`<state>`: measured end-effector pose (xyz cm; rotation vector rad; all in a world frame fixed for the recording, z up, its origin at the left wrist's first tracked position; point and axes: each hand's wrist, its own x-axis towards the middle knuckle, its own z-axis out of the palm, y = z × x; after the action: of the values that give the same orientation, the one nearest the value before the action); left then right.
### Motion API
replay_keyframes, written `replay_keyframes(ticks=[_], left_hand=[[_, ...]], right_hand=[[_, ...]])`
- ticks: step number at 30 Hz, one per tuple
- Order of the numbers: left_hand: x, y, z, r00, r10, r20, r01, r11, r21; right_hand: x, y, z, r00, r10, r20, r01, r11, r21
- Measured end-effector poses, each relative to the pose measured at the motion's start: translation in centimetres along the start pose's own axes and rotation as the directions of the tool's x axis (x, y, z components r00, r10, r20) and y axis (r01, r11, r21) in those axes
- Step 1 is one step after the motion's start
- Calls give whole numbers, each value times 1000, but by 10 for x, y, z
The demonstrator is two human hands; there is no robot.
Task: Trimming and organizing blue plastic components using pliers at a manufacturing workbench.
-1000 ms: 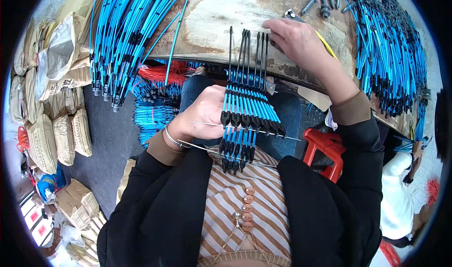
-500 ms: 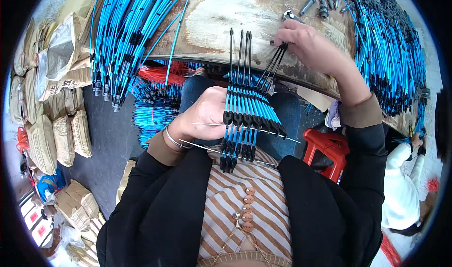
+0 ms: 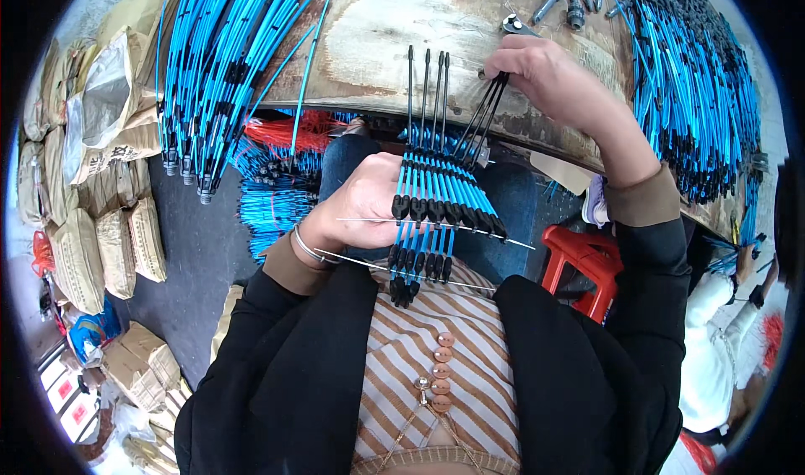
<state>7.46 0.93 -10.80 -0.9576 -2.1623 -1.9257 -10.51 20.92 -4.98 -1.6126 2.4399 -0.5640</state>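
Note:
My left hand (image 3: pixel 369 202) is closed round a fanned row of slim blue rods (image 3: pixel 457 186) with black fittings, held above my lap. A thin metal wire (image 3: pixel 516 243) crosses the row at its black joints, and a second wire (image 3: pixel 470 286) crosses lower down. Several black rod ends (image 3: pixel 428 89) stick up loose from the row's far side. At the table edge, my right hand (image 3: pixel 537 72) pinches the tips of other black rods (image 3: pixel 484 110), which slant up from the row's right part. Just beyond its fingers lies a small metal piece with a round head (image 3: pixel 516 25).
The worn wooden table (image 3: pixel 394 22) spans the far side. Blue rod bundles lie at its left (image 3: pixel 226 64) and right (image 3: pixel 683 98). A red stool (image 3: pixel 579 265) stands right of my knees. Brown sacks (image 3: pixel 80 249) line the left, and another person (image 3: pixel 713 349) is at far right.
My right hand has shifted slightly left with the black rods still pinched. The loose upright black rod ends are spread a little more evenly. My left hand has barely moved.

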Motion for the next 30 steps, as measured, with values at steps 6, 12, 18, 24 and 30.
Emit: replay_keyframes(ticks=[6,12,18,24,30], left_hand=[[3,-1,-2,998,59,16,-58,998,-6],[9,7,-10,997,73,28,-73,997,-15],[12,11,-8,998,51,-24,-52,998,-47],[14,12,-6,997,35,-64,-36,999,-18],[11,7,-8,999,42,-16,-42,999,9]], right_hand=[[3,2,1,1000,-6,-10,6,999,-38],[7,1,1,1000,-4,-2,4,999,-50],[12,9,4,994,-111,-7,110,993,-48],[14,5,1,998,-60,31,62,997,-55],[17,4,4,997,-81,6,81,990,-118]])
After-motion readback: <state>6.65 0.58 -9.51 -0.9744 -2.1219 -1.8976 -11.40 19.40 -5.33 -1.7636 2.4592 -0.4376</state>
